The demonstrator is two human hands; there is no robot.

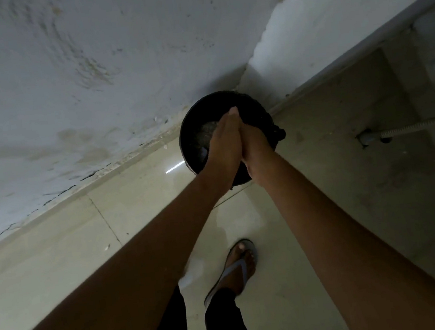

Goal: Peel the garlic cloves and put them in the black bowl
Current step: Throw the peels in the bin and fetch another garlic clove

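A black round container (197, 140) stands on the floor in the corner of the wall, with something greyish inside. My left hand (224, 147) and my right hand (257, 143) are held above it, pressed palm to palm with the fingers straight and pointing away from me. Whether anything lies between the palms is hidden. No garlic clove shows anywhere in view. The hands cover the near right part of the container.
A stained white wall (91, 84) meets the glossy tiled floor (84, 249) at the left. My foot in a grey sandal (240, 263) stands below the hands. At the right a flexible hose (419, 123) runs from a pipe fitting (366, 137) over a rougher concrete floor.
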